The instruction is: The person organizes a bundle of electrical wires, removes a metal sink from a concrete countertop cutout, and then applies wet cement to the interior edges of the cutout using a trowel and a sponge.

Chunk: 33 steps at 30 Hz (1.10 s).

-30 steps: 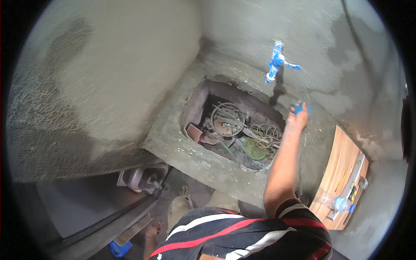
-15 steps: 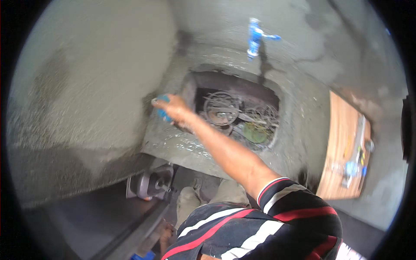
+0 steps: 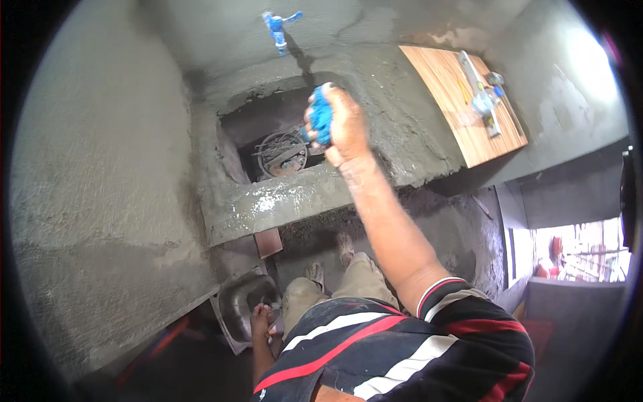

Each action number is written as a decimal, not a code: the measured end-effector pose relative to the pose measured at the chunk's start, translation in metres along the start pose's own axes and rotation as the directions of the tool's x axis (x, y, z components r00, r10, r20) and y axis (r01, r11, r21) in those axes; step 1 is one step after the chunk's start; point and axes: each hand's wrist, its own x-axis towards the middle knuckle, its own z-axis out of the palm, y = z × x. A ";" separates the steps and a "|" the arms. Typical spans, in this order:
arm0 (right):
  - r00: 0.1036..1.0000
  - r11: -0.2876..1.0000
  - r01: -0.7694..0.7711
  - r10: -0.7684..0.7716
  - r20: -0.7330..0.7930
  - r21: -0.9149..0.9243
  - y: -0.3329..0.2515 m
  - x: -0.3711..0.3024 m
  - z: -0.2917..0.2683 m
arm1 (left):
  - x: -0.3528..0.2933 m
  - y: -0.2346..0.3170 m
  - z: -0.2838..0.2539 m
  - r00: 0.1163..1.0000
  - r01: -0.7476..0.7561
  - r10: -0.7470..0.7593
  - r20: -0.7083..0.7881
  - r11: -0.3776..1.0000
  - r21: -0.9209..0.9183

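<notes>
My right hand point(image 3: 345, 124) is closed around a crumpled blue sponge point(image 3: 321, 117), held above the wet cement counter. Below and left of it is a rectangular opening point(image 3: 234, 124) in the counter, with a round wire-like coil point(image 3: 281, 153) and debris inside; my hand and forearm hide its right part. The counter's front ledge point(image 3: 268, 201) shines with water. Low at my left side, my left hand point(image 3: 262, 316) hangs with curled fingers, in front of a metal sink basin point(image 3: 231, 301). Whatever those fingers hold, if anything, is too small to make out.
A blue tap point(image 3: 276, 30) sticks out of the back wall above the opening. On the counter's right lies a wood-grain board point(image 3: 442, 87) bearing a metal straight tool point(image 3: 475, 84) and a clear bottle point(image 3: 483, 104). A cement wall point(image 3: 100, 167) closes the left side.
My right hand with the sponge has moved from the left edge of the opening to its right side and up. The view has turned rightward, bringing my left hand and the sink basin more into sight.
</notes>
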 end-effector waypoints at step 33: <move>0.968 -0.046 0.245 -0.040 0.246 -0.969 -0.026 0.185 -0.187 | 0.033 -0.081 0.056 1.000 -0.017 0.013 0.011 0.778 0.628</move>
